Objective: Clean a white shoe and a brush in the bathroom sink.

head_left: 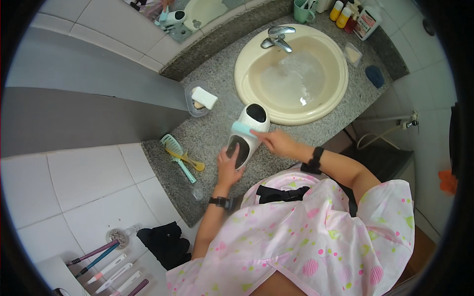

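Note:
A long, rounded white thing with two black oval areas (251, 141), slipper-like in shape, lies at a slant on the grey speckled countertop (217, 129) in front of the sink. My left hand (229, 170) grips its near end, with fingers over the near black oval. Across its middle rests a pale blue bar (242, 129), perhaps a brush or sponge; its underside is hidden. My right hand (279, 143) closes on the bar's right end, one finger along it.
A cream sink (240, 74) holds cloudy water under a chrome faucet (278, 38). Left stands a soap dish (190, 106) with white soap (205, 97). A mint hairbrush (185, 170) and yellow comb-like tool (197, 165) lie near the left edge. Bottles (368, 22) line the back right.

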`<state>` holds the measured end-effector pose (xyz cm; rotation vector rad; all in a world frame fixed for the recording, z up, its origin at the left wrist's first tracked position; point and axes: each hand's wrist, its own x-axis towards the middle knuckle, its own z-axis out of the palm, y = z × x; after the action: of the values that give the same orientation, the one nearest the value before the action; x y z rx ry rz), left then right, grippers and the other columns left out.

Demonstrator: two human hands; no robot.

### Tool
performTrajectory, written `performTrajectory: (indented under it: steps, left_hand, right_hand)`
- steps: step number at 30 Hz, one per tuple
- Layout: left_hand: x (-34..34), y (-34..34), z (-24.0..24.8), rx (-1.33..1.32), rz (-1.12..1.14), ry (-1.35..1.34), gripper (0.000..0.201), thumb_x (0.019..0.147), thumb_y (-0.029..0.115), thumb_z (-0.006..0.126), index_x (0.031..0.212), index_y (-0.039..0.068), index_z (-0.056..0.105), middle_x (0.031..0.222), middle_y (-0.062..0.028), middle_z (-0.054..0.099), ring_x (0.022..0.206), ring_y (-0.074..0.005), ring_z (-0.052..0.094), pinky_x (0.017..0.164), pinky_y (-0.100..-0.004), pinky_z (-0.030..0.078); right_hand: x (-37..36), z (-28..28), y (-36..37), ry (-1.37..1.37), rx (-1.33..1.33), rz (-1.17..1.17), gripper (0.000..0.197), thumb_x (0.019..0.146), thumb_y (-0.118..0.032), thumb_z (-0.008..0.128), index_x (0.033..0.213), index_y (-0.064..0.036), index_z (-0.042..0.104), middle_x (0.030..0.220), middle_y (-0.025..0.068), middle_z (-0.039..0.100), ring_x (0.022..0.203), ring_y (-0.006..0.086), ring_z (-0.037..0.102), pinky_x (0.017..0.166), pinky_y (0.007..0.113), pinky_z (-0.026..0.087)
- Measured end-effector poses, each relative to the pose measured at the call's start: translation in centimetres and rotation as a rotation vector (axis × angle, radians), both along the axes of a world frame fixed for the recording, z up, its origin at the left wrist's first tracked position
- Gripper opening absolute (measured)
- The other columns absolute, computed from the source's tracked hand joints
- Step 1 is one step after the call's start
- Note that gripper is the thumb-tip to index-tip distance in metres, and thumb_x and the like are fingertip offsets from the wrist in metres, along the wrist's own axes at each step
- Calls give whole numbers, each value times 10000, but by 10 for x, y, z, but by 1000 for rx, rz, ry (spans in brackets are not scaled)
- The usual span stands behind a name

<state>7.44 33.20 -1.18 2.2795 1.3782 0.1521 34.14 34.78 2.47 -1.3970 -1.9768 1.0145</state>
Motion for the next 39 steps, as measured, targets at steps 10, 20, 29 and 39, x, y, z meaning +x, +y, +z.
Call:
performTrajectory:
  steps: [10, 20, 29, 39]
  left_hand:
    - [1, -1, 1, 3, 0, 14, 962, 643, 255, 805, 1478, 221, 329, 1374, -246, 303, 1209, -455, 343, 1024, -518, 314]
    - [0, 0, 0, -12, -17, 16, 957, 654, 248, 795, 1483, 219, 319, 1376, -254, 295, 1212, -461, 328, 1023, -519, 299]
    - [-3, 4, -3, -1, -23, -2, 954, 660, 235, 786, 1487, 210, 312, 1375, -264, 292, 1193, -461, 333, 1026, -523, 291]
    - [-1, 2, 1, -33, -6, 17, 974, 638, 235, 789, 1482, 220, 302, 1373, -268, 286, 1248, -471, 302, 1061, -528, 278]
  right_hand:
    - [2, -13, 11, -10, -45, -93, 475, 879, -115, 510, 1353, -150, 503, 770, 218, 623, 649, 395, 604, 623, 484, 473]
    - [2, -20, 4, -10, 55, -83, 481, 905, -163, 496, 1384, -197, 466, 734, 201, 619, 604, 384, 601, 570, 479, 473]
    - [1, -4, -16, -54, -48, 64, 498, 922, -194, 506, 1413, -214, 424, 671, 207, 595, 565, 383, 579, 542, 486, 456]
    - [17, -38, -9, -151, 55, -50, 493, 915, -181, 520, 1401, -209, 445, 656, 201, 588, 550, 377, 578, 537, 475, 457]
